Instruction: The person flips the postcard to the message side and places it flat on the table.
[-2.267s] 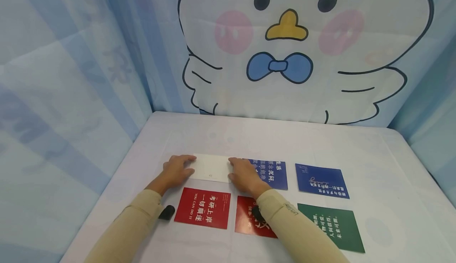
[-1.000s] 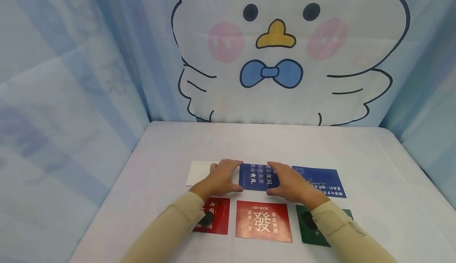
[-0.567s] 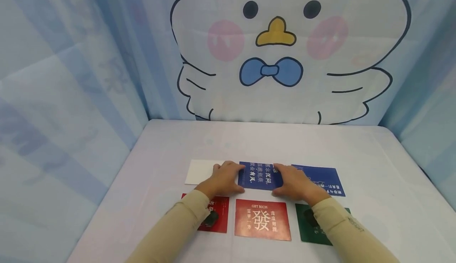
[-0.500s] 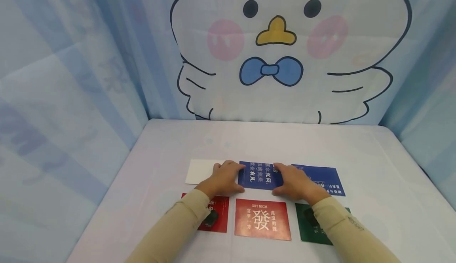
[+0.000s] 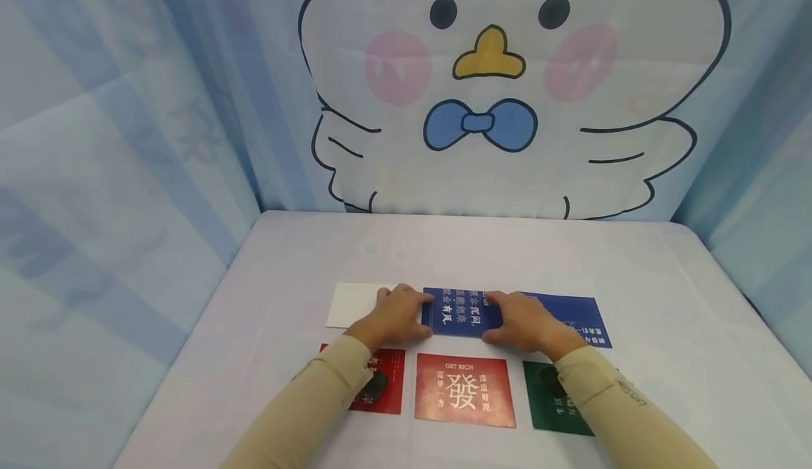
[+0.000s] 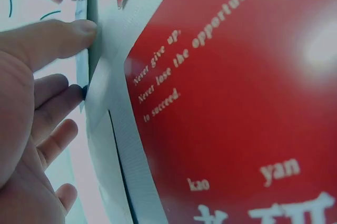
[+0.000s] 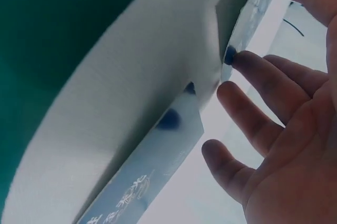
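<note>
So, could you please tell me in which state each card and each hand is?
Middle blue card: lettering up; unclear whether lifted.
Left hand: touching that card's left edge.
Right hand: touching that card's right edge.
White card: flat, partly hidden.
Right blue card: flat, lettering up, partly hidden.
Left red card: flat, lettering up, partly hidden.
Middle red card: flat, lettering up, fully visible.
Green card: flat, lettering up, partly hidden.

No longer at the white card (image 5: 351, 305), the left grip (image 5: 395, 318) and right grip (image 5: 524, 322) sit at opposite ends of the middle blue card (image 5: 455, 314), while the GET RICH card (image 5: 465, 391) lies uncovered and the left sleeve (image 5: 320, 395) hides part of the other red card (image 5: 393, 376).
</note>
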A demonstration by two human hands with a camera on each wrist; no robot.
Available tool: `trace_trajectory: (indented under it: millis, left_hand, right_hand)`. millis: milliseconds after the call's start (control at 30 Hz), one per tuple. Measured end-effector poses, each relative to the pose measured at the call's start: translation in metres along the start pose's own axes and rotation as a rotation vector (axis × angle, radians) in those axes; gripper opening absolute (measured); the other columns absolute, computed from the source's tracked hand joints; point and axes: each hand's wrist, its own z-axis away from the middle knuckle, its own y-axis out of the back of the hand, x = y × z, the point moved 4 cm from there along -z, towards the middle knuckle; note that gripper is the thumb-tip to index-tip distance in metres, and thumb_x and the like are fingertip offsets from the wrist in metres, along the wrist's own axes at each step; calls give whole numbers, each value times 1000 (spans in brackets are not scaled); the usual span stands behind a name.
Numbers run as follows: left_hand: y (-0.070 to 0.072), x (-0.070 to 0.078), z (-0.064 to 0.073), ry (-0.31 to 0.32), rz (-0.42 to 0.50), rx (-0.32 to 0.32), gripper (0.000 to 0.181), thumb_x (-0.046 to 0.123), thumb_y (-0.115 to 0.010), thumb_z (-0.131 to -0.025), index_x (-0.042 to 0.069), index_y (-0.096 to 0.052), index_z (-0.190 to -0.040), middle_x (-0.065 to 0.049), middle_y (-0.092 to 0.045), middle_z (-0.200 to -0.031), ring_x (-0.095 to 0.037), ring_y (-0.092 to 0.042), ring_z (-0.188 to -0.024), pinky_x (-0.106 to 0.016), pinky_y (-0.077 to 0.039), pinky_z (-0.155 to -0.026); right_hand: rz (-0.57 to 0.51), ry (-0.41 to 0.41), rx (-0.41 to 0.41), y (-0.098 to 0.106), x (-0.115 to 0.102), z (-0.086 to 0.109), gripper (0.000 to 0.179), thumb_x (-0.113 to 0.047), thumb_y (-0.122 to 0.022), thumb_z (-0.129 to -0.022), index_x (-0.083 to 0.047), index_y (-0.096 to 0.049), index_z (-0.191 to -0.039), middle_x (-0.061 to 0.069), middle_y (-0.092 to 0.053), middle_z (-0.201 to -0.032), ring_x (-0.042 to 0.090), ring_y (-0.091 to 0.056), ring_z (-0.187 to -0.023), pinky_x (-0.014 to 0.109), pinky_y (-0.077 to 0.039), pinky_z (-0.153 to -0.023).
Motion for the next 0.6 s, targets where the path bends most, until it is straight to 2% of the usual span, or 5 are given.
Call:
trace_trajectory:
  millis: [367, 500, 600]
  left_hand:
    - [3, 3, 6, -70, -45, 52, 42, 41, -65, -90, 17, -71, -125, 0, -67, -123, -22, -50, -128, -51, -30, -107]
    - [2, 5, 6, -75, -84, 81, 40, 36, -58, -96, 15, -68, -128, -1, -67, -125, -22, -52, -127, -51, -31, -106]
    - [3, 4, 6, -68, -104, 111, 39, 31, -57, -99, 14, -64, -134, -2, -66, -127, -21, -53, -127, -50, -32, -106]
  right_hand:
    - [51, 72, -4, 4, -3, 3, 61, -25, -71, -88, 0, -53, -142, 19, -63, -130, 40, -58, -119, 56, -44, -100]
    - [5, 74, 6, 4, -3, 4, 58, -18, -65, -88, 1, -52, -141, 18, -63, -130, 39, -59, -117, 55, -46, -99]
    - [-24, 76, 26, 6, -4, 4, 56, -13, -62, -88, 2, -52, -140, 17, -65, -127, 36, -62, -111, 53, -48, -97]
